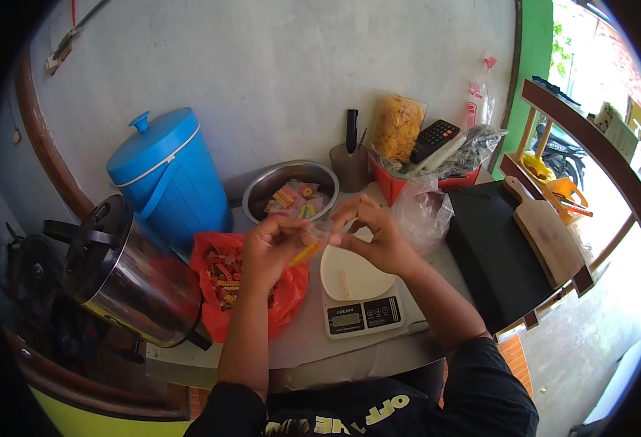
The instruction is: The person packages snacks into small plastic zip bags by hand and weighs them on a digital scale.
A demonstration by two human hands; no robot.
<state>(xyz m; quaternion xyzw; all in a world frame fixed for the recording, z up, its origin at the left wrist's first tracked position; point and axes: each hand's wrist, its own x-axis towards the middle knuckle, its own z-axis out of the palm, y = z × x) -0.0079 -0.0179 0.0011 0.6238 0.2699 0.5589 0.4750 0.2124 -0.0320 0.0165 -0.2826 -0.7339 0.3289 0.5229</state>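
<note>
Between my two hands, above the table, is a small clear plastic packet (307,252) with something yellow and orange inside. My left hand (273,246) is closed on its left side. The fingertips of my right hand (376,234) pinch near its upper right edge. Just below and to the right stands a white kitchen scale (364,318) with a cream tray (351,275) on top. A red plastic bag (289,309) of small red and yellow packets lies open beside my left forearm. Behind my hands, a steel bowl (256,191) holds several clear packets with colourful contents.
A blue drink cooler (178,182) and a large steel pot (142,284) stand at left. At the back right, a red box (386,182) holds a chip container (399,127) and a calculator (435,140). A wooden cutting board (546,229) lies over a black case (492,251).
</note>
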